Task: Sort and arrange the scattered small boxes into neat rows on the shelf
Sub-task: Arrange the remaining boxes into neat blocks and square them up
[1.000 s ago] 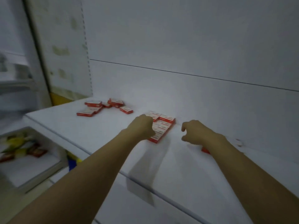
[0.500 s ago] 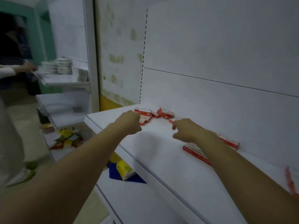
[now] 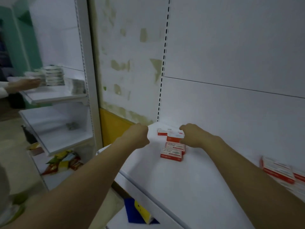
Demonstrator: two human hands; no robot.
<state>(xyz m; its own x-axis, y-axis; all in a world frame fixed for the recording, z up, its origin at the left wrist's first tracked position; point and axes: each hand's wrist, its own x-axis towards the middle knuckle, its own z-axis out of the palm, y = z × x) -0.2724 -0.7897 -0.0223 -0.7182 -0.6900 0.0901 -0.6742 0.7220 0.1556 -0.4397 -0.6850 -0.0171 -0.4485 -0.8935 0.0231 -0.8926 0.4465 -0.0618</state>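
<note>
Several small red-and-white boxes lie at the far left end of the white shelf (image 3: 189, 187). Two of them (image 3: 171, 154) sit stacked in a short column, with one box (image 3: 162, 131) behind near the back panel. My right hand (image 3: 194, 135) has its fingers curled over the right end of a small box (image 3: 174, 137) in that cluster. My left hand (image 3: 139, 138) hovers as a fist just left of the boxes, holding nothing that I can see. More boxes (image 3: 279, 171) lie at the right edge, partly hidden by my right forearm.
Another person's hand (image 3: 24, 83) reaches toward stacked white packs (image 3: 53, 76) on a neighbouring shelf unit at the left. Snack packets (image 3: 64, 161) lie on a low shelf there. A blue-and-yellow packet (image 3: 140, 212) sits on the shelf below mine.
The view has swung left along the shelf. Both my hands moved to the far-left cluster, and my right hand now curls over one of its boxes.
</note>
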